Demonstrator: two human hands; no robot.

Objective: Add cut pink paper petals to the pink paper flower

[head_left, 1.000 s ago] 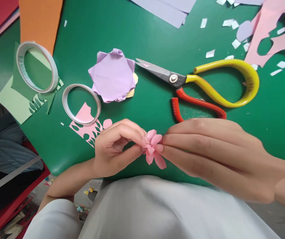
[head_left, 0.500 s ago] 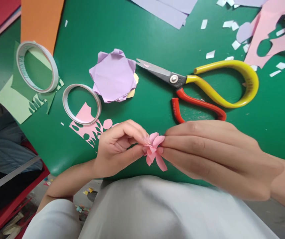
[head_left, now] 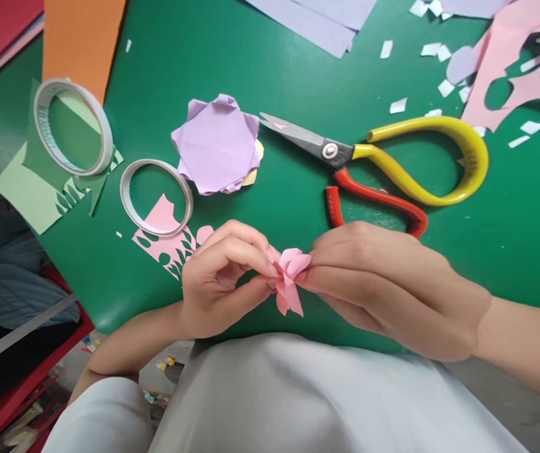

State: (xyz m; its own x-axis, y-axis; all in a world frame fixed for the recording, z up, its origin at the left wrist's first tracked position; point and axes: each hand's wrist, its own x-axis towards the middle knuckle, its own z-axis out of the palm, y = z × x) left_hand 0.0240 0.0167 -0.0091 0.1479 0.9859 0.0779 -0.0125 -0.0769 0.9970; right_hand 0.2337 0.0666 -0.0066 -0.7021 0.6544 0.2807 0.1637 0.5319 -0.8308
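Note:
A small pink paper flower (head_left: 290,280) is held between my two hands, just above the near edge of the green table (head_left: 298,82). My left hand (head_left: 227,280) pinches its left side between thumb and fingertips. From the right, the closed fingertips of my right hand (head_left: 387,286) grip a petal. Beyond the hands lie scissors (head_left: 330,151) with one yellow and one red handle, blades parted. A folded purple paper piece (head_left: 217,145) rests left of the scissors, over a bit of yellow paper.
Two tape rolls (head_left: 156,165) (head_left: 106,141) sit at the left, near cut pink paper (head_left: 160,217) and green paper (head_left: 29,189). Orange paper (head_left: 81,44) is at the upper left, purple sheets (head_left: 317,25) at the top, and pink cut-out paper (head_left: 481,94) with white scraps at the upper right.
My right hand has shifted slightly left and its fingers have curled more around the flower's right side. The flower's lower petals have turned and now sit closer together. My left hand keeps its pinch.

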